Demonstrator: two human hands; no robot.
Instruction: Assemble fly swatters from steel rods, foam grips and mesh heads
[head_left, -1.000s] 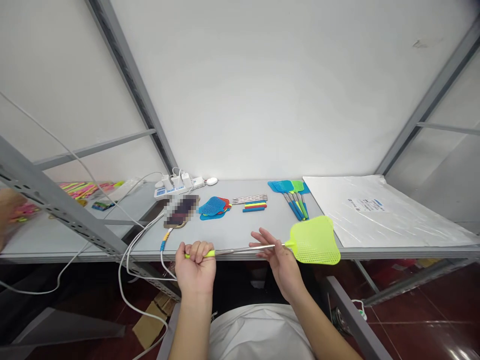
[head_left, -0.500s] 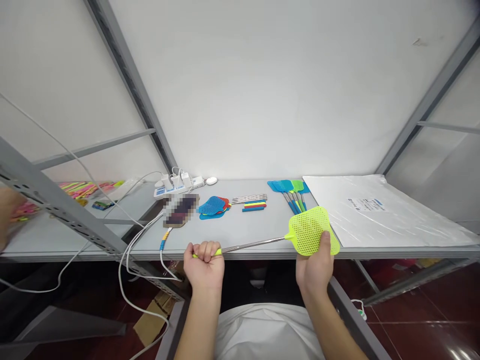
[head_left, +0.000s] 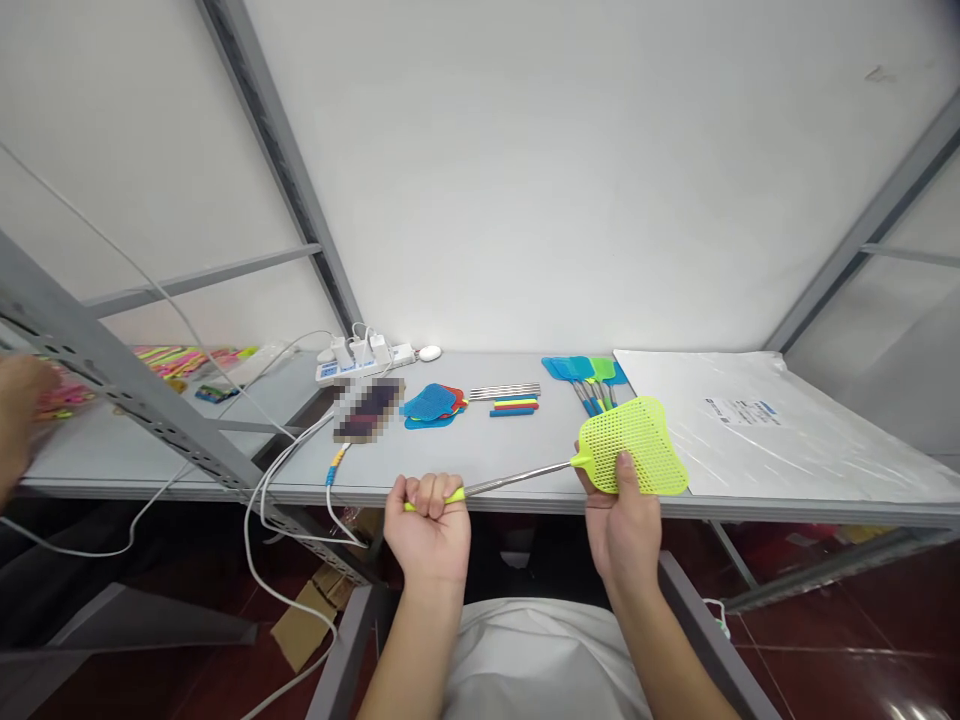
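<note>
A yellow-green fly swatter [head_left: 634, 445] with a thin metal rod is stretched between my two hands, over the table's front edge. My left hand [head_left: 429, 525] is closed round its yellow-green grip. My right hand [head_left: 624, 520] pinches the perforated head, thumb on top and fingers behind it. Beyond, on the table, lie a pile of blue and red swatter heads [head_left: 433, 404], several metal rods [head_left: 505, 391] and a few coloured grips [head_left: 514, 407]. Whole swatters in blue and green [head_left: 581, 372] are bunched together farther right.
A white wrapped sheet [head_left: 720, 440] covers the table's right side. A power strip [head_left: 367, 362], white cables [head_left: 255, 500] and a pixelated phone-like object [head_left: 369, 410] are on the left. Past the metal post [head_left: 150, 400], another person's hand [head_left: 22, 420] is near colourful items.
My right hand has shifted its grip on the swatter head toward the rod, its thumb now farther left. The view has moved slightly. The other person's hand reaches farther into view.
</note>
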